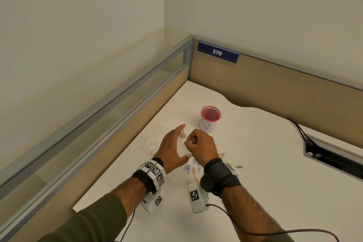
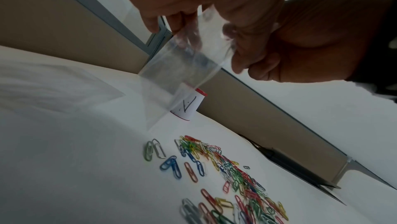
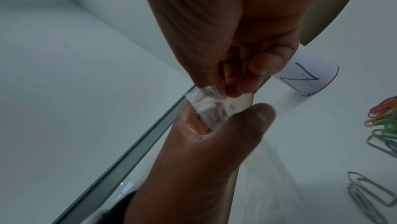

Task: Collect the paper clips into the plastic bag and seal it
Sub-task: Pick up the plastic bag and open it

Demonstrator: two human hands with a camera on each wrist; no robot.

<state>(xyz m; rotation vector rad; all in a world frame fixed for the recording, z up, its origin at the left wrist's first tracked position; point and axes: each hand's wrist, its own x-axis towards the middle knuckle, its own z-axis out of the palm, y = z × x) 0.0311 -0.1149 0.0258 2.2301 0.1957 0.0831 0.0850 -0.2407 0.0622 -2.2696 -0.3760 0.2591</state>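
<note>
Two hands pinch the clear bag's mouth above the surface — left hand (image 1: 172, 147) and right hand (image 1: 200, 146) prying it open — while the clips (image 2: 225, 171) lie loose below, awaiting scooping in.

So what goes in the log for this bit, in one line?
step: opening bag | left hand: holds plastic bag | right hand: pinches bag top | paper clips: loose on desk | bag: empty, unsealed

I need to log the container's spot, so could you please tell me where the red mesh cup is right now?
In the head view the red mesh cup stands upright on the white desk, just beyond and right of the right hand, farther back than the paper clips.
</note>
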